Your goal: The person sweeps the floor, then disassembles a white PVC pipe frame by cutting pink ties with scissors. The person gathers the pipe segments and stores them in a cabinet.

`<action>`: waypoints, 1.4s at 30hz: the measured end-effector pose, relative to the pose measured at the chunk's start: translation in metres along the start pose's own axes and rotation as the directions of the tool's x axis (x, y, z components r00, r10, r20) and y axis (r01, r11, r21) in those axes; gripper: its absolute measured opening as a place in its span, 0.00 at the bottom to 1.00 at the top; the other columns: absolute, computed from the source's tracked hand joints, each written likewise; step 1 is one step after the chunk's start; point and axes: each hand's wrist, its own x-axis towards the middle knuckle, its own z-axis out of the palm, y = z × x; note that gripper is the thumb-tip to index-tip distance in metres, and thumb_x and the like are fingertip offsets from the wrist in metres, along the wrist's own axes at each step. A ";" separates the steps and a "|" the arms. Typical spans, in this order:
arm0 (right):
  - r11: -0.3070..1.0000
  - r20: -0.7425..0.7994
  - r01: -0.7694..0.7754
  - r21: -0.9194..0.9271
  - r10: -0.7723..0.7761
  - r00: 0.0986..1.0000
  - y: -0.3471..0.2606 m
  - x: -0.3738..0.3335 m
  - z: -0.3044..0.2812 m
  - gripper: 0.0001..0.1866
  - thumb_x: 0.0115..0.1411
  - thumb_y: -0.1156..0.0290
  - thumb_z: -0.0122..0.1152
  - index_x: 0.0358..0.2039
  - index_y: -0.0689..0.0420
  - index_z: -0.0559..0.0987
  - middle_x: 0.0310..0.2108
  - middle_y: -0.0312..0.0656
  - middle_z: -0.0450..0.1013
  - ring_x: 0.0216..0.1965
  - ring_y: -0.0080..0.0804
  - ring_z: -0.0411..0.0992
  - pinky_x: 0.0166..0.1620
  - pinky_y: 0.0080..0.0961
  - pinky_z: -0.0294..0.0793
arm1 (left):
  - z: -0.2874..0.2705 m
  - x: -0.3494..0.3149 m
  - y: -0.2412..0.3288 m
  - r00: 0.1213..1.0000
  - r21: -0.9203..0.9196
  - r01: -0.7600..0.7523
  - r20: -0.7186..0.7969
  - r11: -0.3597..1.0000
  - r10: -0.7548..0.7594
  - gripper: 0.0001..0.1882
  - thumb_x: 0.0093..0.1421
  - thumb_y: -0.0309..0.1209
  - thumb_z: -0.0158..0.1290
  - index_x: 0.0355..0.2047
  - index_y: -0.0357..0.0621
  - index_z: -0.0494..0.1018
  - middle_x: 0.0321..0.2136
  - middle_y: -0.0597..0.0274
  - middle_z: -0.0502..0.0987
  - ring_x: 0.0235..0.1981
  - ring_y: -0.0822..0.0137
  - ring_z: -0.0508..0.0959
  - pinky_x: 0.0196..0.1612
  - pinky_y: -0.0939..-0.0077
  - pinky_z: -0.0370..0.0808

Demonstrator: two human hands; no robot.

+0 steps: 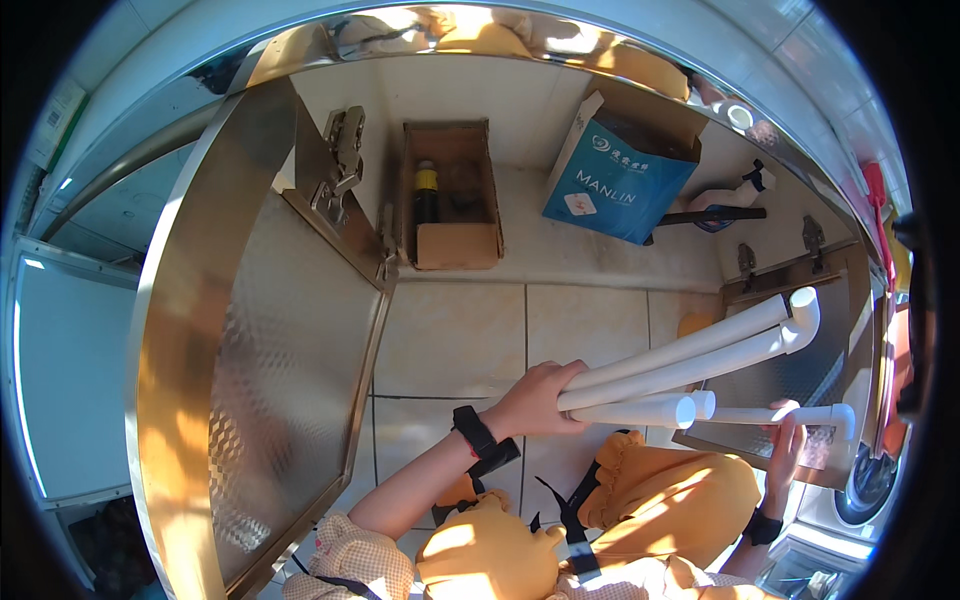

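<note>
My left hand (541,399) is closed round one end of a bundle of white plastic pipes (690,367). The pipes fan out to the right, and an upper one ends in an elbow fitting (803,313). Below the bundle, a thinner white pipe (752,415) runs to the right and ends in an elbow (845,421). My right hand (787,437) has its fingers round this pipe, close to its elbow. Its inner end is hidden behind the bundle. Both wrists wear black bands.
An open cabinet lies ahead, holding a cardboard box (460,247) with a black-and-yellow can (426,190) and a blue carton (622,180). A white bottle (722,200) lies by a dark bar. Metal-framed doors (290,370) stand open at both sides, above a tiled floor (450,340).
</note>
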 end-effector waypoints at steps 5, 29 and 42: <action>0.978 0.586 0.126 -0.168 -0.004 0.810 -0.124 0.065 0.038 0.10 0.59 0.68 0.51 0.37 0.59 0.76 0.30 0.37 0.73 0.27 0.20 0.67 0.32 0.17 0.67 | -0.007 -0.006 0.010 0.998 -0.030 0.051 -0.026 0.998 -0.052 0.25 0.38 0.35 0.62 0.37 0.41 0.68 0.28 0.53 0.74 0.32 0.58 0.75 0.37 0.69 0.71; 0.849 0.521 0.331 0.413 -0.518 0.678 -0.199 0.150 0.278 0.43 0.50 0.46 0.60 0.56 0.65 0.57 0.47 0.50 0.65 0.49 0.34 0.66 0.51 0.26 0.64 | -0.065 0.082 0.037 0.827 -0.565 -0.203 -0.537 0.800 -0.169 0.27 0.44 0.26 0.62 0.44 0.35 0.63 0.32 0.61 0.74 0.33 0.71 0.75 0.38 0.76 0.74; 0.830 0.391 0.545 0.115 -0.542 0.743 -0.098 0.175 0.297 0.57 0.40 0.56 0.72 0.61 0.69 0.45 0.56 0.59 0.54 0.57 0.49 0.57 0.57 0.33 0.59 | -0.111 0.167 0.008 0.595 -0.425 -0.342 -0.788 0.838 -0.157 0.28 0.43 0.19 0.60 0.46 0.37 0.61 0.34 0.57 0.73 0.32 0.68 0.76 0.34 0.76 0.75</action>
